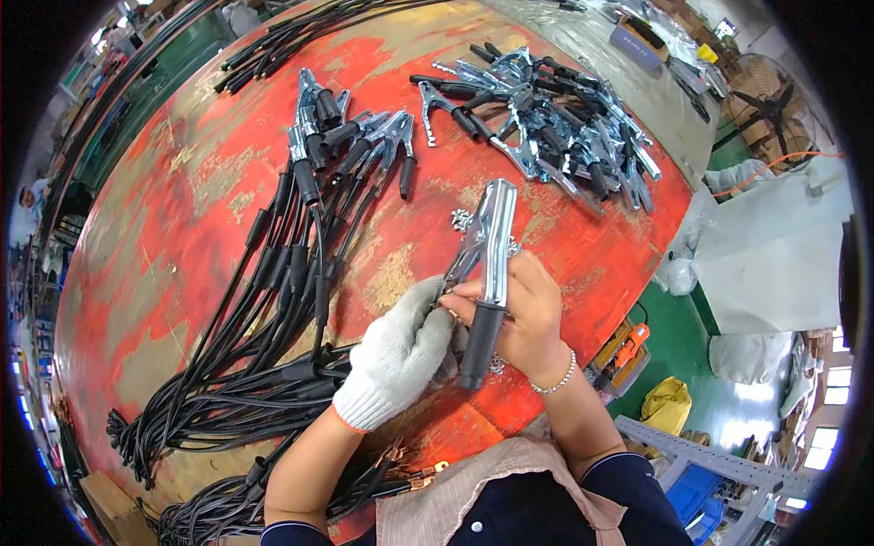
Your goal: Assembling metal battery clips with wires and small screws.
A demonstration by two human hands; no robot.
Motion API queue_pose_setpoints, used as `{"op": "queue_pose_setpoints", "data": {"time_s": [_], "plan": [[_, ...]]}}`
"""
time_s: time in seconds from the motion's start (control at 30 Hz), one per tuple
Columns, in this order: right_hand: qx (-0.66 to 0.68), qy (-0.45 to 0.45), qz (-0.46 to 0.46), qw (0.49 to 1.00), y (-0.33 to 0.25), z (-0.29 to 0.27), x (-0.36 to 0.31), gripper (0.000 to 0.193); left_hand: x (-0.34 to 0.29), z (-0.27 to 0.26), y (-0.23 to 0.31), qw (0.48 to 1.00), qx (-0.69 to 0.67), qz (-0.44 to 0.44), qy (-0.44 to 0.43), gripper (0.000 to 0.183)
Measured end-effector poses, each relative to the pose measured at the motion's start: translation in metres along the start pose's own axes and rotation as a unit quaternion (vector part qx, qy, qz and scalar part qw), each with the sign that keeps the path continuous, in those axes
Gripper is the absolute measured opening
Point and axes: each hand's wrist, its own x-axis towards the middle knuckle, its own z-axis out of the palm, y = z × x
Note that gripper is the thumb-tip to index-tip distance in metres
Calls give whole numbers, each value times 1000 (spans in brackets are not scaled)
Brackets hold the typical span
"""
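Metal clamp [492, 238] with black sleeved handle held upright over the worn red table [218, 173], long axis running away from the person, jaws at the far end. Bare right hand [528, 314] wraps the handle, clenched on it. Gloved left hand [401, 355] pinches in at the hinge from the left, touching the clamp; both equally near

hands: right [528, 314] grips clamp [490, 264] | gloved left [396, 355] touches it | red table [200, 182]
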Motion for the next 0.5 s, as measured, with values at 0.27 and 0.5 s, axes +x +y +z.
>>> {"op": "queue_pose_setpoints", "data": {"time_s": [0.27,0.5], "plan": [[31,4,23,999,0,2,-3,24,0,-1,1,1000,10,-10,-6,35],[31,-22,-19,999,7,-8,-16,26,-2,-1,10,1000,29,-1,-10,35]]}}
